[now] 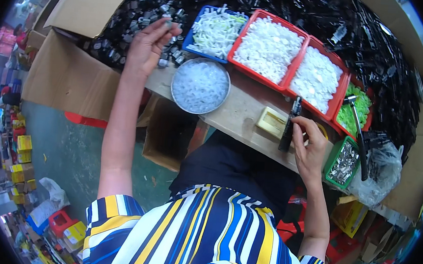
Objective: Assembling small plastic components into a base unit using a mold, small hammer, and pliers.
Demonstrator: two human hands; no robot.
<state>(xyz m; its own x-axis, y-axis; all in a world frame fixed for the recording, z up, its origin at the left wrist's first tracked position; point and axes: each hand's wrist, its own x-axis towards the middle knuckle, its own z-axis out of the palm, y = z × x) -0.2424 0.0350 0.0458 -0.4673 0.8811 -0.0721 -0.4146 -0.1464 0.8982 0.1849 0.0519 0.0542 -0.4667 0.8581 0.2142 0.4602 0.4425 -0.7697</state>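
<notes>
My left hand (149,45) is over a heap of small black and silver cylindrical parts (115,30) at the far left of the bench. Its thumb and fingertips are pinched together, and what lies between them is too small to make out. Between the thumb and fingers of my right hand (310,144) is a long, narrow black plastic part (289,128), held roughly upright in the view. Its side is close to a cream-coloured block with a recess (272,122) on the bench (233,114). I cannot tell whether the two touch.
A bowl of translucent pieces (200,85), a blue tray of white strips (214,32), red trays of white pieces (268,47) and green pieces (354,111) line the bench. A hammer (359,121) leans near a green tray of metal parts (343,163). Black parts (391,61) heap behind.
</notes>
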